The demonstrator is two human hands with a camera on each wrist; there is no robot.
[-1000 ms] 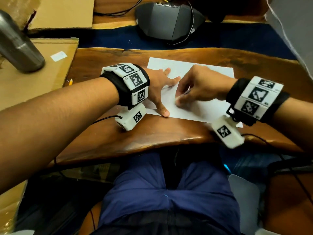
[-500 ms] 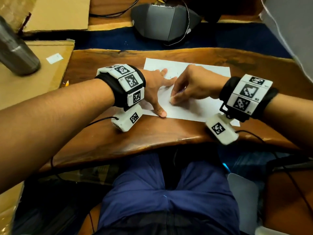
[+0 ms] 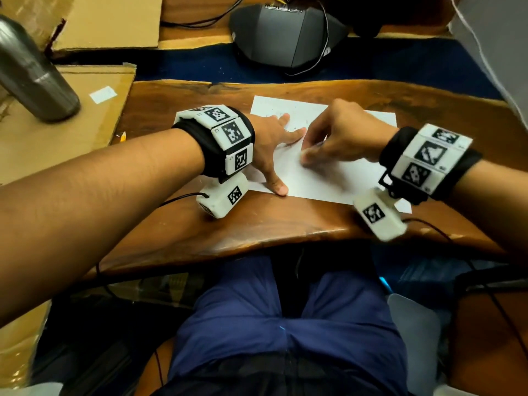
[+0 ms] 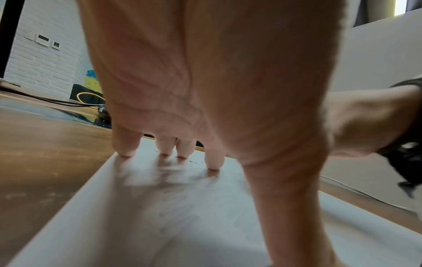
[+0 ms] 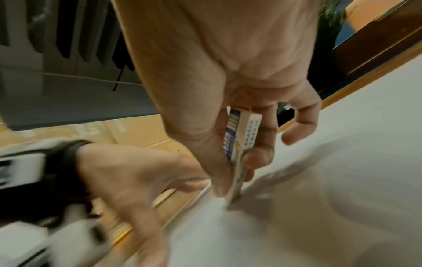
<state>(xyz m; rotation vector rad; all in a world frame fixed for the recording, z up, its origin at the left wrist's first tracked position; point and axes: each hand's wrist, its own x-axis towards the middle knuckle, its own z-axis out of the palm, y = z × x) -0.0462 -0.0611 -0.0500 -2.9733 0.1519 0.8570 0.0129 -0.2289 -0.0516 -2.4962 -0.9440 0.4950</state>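
A white sheet of paper [image 3: 337, 178] lies on the brown wooden table [image 3: 271, 224], with faint pencil marks near its far left part. My left hand [image 3: 274, 144] lies spread on the sheet's left side, fingertips [image 4: 213, 162] and thumb pressing it flat. My right hand [image 3: 337, 141] pinches a white eraser in a blue and white sleeve [image 5: 239, 140] between thumb and fingers. The eraser's bare end touches the paper [image 5: 319, 198] just right of the left hand. In the head view the eraser is almost hidden under the right hand.
A dark grey device [image 3: 285, 35] with cables sits beyond the table's far edge. Cardboard sheets [image 3: 65, 132] lie to the left, with a metal bottle [image 3: 31, 72] standing on them. A small yellow pencil stub [image 3: 123, 136] lies at the table's left edge. My lap is below the near edge.
The right hand with the eraser has shifted slightly across the paper, near the left hand's fingers. The left hand stays pressed on the sheet.
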